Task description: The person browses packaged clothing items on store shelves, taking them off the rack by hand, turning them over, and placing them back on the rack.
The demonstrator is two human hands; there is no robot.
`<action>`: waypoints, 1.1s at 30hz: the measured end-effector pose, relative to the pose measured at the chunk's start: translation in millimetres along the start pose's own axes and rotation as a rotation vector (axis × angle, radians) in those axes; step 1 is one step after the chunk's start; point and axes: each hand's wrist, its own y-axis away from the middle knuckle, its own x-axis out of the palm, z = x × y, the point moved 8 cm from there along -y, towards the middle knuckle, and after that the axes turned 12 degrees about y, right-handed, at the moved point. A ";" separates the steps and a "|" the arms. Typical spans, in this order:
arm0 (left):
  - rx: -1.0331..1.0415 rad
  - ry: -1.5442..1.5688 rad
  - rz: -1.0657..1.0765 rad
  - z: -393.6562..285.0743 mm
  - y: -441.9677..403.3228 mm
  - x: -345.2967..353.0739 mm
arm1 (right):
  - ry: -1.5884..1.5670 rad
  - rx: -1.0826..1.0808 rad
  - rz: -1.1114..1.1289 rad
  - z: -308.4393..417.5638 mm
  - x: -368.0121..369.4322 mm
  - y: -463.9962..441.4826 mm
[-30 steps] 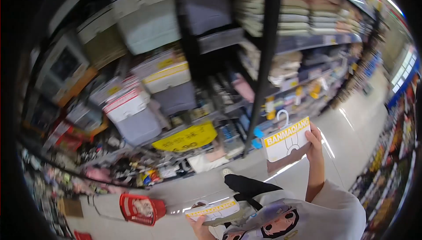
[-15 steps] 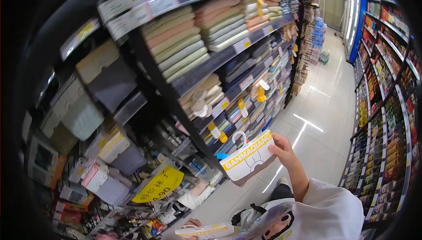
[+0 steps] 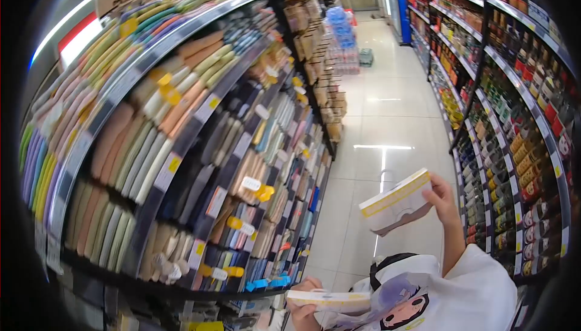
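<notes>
My right hand (image 3: 442,196) grips the right end of a white package (image 3: 396,204) with a yellow band and a hook on top, held out over the floor. Its lettering is blurred, and a brownish edge shows along its underside. Low in the view, my left hand (image 3: 304,301) is closed around the left end of a second white package (image 3: 333,299), seen nearly edge-on in front of my white printed shirt (image 3: 466,288). The two packages are apart.
Shelves of folded towels (image 3: 136,149) line the left side. Racks of bottles and jars (image 3: 520,125) stand on the right. Between them a tiled aisle (image 3: 381,125) runs ahead to blue-wrapped bottle packs (image 3: 342,34) and a green crate (image 3: 365,57).
The view has swung right, from the hanging packages and red basket to the towel shelves and aisle. Both hands still hold their packages; the right one's package has tilted, its face now less visible.
</notes>
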 end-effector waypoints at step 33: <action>-0.154 -1.180 -0.497 -16.5 -50.7 81.4 | 0.186 -0.013 0.355 -102.5 61.2 -101.0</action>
